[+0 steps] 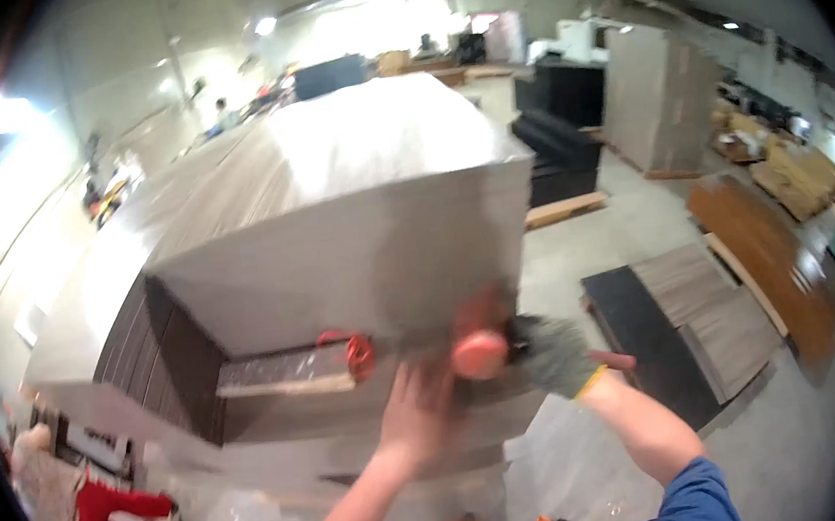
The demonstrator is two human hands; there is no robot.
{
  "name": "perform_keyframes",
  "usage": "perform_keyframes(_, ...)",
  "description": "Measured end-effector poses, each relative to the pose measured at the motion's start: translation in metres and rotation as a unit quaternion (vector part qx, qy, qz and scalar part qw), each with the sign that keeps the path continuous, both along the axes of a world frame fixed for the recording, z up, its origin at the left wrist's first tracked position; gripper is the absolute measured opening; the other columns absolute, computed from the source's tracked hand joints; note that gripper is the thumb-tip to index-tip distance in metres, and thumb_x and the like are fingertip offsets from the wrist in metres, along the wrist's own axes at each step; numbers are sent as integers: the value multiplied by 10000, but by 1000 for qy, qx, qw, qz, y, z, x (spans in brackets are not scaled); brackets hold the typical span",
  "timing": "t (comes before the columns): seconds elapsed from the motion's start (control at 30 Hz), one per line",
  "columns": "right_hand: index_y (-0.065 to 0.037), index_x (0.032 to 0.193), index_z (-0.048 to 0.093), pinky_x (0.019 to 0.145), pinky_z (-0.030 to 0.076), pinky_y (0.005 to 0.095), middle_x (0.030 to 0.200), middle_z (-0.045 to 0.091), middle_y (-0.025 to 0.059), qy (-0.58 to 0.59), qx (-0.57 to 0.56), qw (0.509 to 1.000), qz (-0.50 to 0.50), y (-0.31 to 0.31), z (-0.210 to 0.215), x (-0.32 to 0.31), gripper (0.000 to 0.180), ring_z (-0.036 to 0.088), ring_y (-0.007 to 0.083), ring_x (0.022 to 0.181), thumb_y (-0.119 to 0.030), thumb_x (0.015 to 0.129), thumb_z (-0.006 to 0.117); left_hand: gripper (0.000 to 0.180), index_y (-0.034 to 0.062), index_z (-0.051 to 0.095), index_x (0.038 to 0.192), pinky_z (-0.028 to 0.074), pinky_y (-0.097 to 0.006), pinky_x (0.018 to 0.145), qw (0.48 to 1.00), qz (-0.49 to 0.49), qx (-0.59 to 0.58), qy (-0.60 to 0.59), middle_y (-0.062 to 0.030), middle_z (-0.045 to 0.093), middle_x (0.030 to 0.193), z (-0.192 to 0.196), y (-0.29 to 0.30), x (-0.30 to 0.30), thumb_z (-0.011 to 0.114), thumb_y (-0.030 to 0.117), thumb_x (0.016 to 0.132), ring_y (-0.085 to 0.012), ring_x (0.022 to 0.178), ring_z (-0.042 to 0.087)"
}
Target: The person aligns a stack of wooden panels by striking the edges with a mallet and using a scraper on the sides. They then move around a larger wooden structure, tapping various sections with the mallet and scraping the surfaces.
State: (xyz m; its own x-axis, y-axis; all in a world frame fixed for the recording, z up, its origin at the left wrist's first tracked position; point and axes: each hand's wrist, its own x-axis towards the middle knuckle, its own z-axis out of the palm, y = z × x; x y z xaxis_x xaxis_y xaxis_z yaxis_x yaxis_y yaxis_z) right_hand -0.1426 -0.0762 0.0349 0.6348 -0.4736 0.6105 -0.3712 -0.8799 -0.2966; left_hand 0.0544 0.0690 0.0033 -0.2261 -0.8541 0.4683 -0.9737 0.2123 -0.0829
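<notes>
- The left hand (421,406) is bare and raised in front of the person, fingers spread and laid flat against the lower face of a tall stack of pale boards (335,238); it grips nothing.
- The right hand (552,353) wears a grey knit glove with a yellow cuff and is closed around a pink roll (480,353), holding it against the stack's near corner, just right of the left hand.
- The roll is blurred, so its exact kind is hard to tell; its round pink end faces the camera.
- The stack fills the middle of the view, its top covered with shiny clear film (365,135) and its side showing dark board edges on the left.
- A red clip-like object (356,355) sits on the stack's front face, just left of the left hand.
- Right of the stack, dark and grey panels (690,320) lie flat on the concrete floor (634,210), well apart from the hands.
- Further right lies a brown wooden panel (764,257), and beyond it a tall wrapped pallet (659,102) stands.
</notes>
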Motion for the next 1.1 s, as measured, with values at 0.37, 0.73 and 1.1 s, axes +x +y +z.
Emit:
perform_keyframes(0.37,-89,845,620,669,481,424,799,647,134,49,39,989,133,-26,-20,96,261,630,326,744,-295,685,640,147,93,659,837,403,-464,954,970,-99,-205,86,-65,667,910,-57,24,-5,685,162,709,-260,943,621)
perform_keyframes(0.73,-107,1075,596,922,369,267,1115,590,35,319,-28,931,173,-15,-55,171,356,532,172,1066,-259,940,305,198,44,669,945,430,-463,905,966,-70,-181,169,-87,664,888,-43,106,-24,597,-28,775,-257,847,628)
perform_keyframes(1.1,-28,1127,541,871,429,382,1108,564,148,-93,-71,985,128,26,-13,84,377,551,309,1005,-271,839,553,201,31,673,933,474,-399,787,941,-74,-194,268,-106,642,870,-20,86,-30,620,-47,756,-244,777,606)
